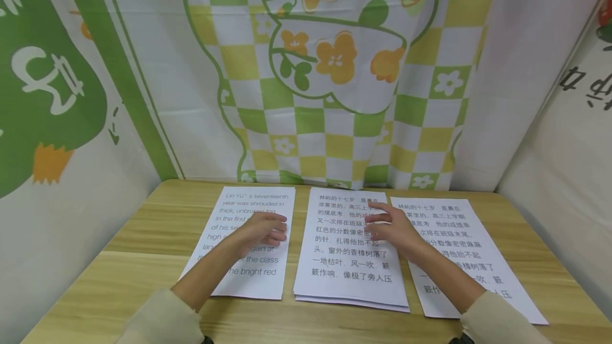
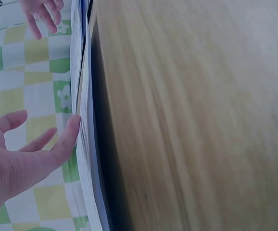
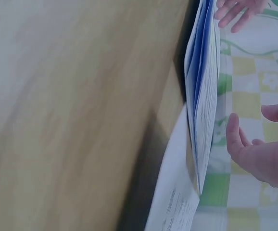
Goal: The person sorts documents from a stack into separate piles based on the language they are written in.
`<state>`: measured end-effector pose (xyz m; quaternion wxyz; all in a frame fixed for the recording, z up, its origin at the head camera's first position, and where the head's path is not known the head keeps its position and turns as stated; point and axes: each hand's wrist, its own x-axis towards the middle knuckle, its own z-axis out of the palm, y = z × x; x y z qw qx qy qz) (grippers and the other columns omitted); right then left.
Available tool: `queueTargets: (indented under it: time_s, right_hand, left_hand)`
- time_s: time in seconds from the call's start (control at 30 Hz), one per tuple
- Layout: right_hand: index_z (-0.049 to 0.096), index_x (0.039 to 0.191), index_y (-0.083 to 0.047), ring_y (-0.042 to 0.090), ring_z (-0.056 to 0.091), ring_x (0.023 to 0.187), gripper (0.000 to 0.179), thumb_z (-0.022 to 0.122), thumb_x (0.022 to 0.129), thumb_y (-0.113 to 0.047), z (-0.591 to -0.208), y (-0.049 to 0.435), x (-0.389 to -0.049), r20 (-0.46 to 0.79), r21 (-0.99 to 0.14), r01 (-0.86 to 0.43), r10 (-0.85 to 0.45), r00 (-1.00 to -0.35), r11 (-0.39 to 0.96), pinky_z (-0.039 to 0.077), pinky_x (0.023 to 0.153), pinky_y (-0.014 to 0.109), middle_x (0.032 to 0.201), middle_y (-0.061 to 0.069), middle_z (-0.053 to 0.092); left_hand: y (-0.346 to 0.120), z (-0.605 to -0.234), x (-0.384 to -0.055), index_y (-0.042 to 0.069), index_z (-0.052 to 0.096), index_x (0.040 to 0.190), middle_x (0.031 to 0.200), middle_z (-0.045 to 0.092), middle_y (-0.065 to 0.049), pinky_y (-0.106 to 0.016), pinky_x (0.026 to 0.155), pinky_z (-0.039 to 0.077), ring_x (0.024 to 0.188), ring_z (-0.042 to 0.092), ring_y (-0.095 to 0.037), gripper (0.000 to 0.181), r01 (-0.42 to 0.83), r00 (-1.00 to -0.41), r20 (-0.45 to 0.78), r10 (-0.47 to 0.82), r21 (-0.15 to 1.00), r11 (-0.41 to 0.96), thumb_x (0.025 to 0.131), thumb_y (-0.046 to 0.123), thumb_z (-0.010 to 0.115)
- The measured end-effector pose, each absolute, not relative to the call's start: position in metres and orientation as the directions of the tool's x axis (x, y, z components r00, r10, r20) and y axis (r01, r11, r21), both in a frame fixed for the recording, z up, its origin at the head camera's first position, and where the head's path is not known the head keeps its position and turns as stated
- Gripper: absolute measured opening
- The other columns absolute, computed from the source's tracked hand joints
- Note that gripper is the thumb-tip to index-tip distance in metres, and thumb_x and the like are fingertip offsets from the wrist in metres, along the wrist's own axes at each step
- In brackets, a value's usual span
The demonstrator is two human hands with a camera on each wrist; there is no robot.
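Three sets of printed paper lie side by side on a wooden table. Over the left sheet (image 1: 239, 284), printed in English, hovers my left hand (image 1: 263, 229), its fingers loosely bent and holding nothing. My right hand (image 1: 396, 229) is above the gap between the middle stack (image 1: 346, 251) and the right sheet (image 1: 470, 251), both printed in Chinese. Its thumb and fingers are spread apart with nothing between them. In the left wrist view, a fingertip of the left hand (image 2: 28, 161) overlaps the paper edge. The right wrist view has the right hand (image 3: 266, 149) beside the stack (image 3: 201, 91).
The wooden table (image 1: 129, 264) runs along the front and sides of the papers. A checked curtain (image 1: 311, 126) with orange flowers hangs right behind its far edge. Printed cloth walls stand at the left (image 1: 110, 200) and right (image 1: 564, 174).
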<state>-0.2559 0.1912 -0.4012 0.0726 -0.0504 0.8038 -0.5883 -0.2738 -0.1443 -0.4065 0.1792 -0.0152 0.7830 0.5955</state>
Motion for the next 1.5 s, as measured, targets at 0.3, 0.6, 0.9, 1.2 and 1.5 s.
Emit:
queueTargets:
  time_s: [0.3, 0.6, 0.9, 1.2, 1.5]
  right_hand:
    - [0.039, 0.153, 0.008, 0.037, 0.069, 0.110, 0.061, 0.065, 0.098, -0.001, -0.404, 0.214, -0.255, -0.075, -0.938, 0.033, -0.107, -0.991, 0.345, 0.064, 0.085, 0.037, 0.131, 0.034, 0.061]
    - [0.040, 0.152, 0.008, 0.033, 0.072, 0.106, 0.059, 0.064, 0.099, -0.006, -0.407, 0.230, -0.250, -0.114, -0.917, 0.102, -0.009, -0.993, 0.386, 0.064, 0.085, 0.036, 0.132, 0.033, 0.062]
    - [0.042, 0.150, 0.009, 0.025, 0.073, 0.100, 0.060, 0.066, 0.097, -0.008, -0.411, 0.238, -0.247, -0.161, -0.896, 0.160, 0.032, -0.986, 0.414, 0.064, 0.085, 0.035, 0.124, 0.029, 0.068]
    - [0.040, 0.150, 0.010, 0.025, 0.073, 0.099, 0.062, 0.066, 0.097, -0.007, -0.410, 0.238, -0.247, -0.168, -0.905, 0.160, 0.016, -0.986, 0.393, 0.064, 0.085, 0.036, 0.126, 0.031, 0.066]
    - [0.039, 0.151, 0.010, 0.024, 0.073, 0.099, 0.065, 0.068, 0.096, -0.006, -0.406, 0.239, -0.245, -0.180, -0.920, 0.173, 0.013, -0.984, 0.352, 0.063, 0.087, 0.036, 0.129, 0.032, 0.064]
  left_hand:
    - [-0.132, -0.406, -0.273, -0.013, 0.051, 0.143, 0.124, 0.067, -0.027, -0.039, 0.092, 0.062, 0.106, 0.072, -0.033, 0.046, -0.228, -0.914, -0.297, 0.277, 0.940, 0.254, 0.101, 0.006, 0.056]
    - [-0.128, -0.405, -0.271, -0.010, 0.044, 0.148, 0.126, 0.064, -0.028, -0.042, 0.096, 0.060, 0.109, 0.070, -0.034, 0.051, -0.226, -0.904, -0.290, 0.313, 0.948, 0.226, 0.102, 0.008, 0.055]
    - [-0.120, -0.405, -0.272, -0.008, 0.038, 0.152, 0.131, 0.061, -0.029, -0.046, 0.099, 0.058, 0.115, 0.065, -0.037, 0.055, -0.222, -0.895, -0.290, 0.340, 0.949, 0.224, 0.103, 0.011, 0.053]
    - [-0.115, -0.404, -0.272, -0.009, 0.039, 0.151, 0.132, 0.061, -0.031, -0.047, 0.099, 0.057, 0.117, 0.064, -0.039, 0.052, -0.232, -0.888, -0.294, 0.353, 0.950, 0.208, 0.103, 0.009, 0.053]
    - [-0.114, -0.404, -0.271, -0.008, 0.039, 0.151, 0.131, 0.061, -0.030, -0.047, 0.099, 0.058, 0.116, 0.064, -0.038, 0.052, -0.236, -0.889, -0.298, 0.348, 0.949, 0.211, 0.104, 0.008, 0.053]
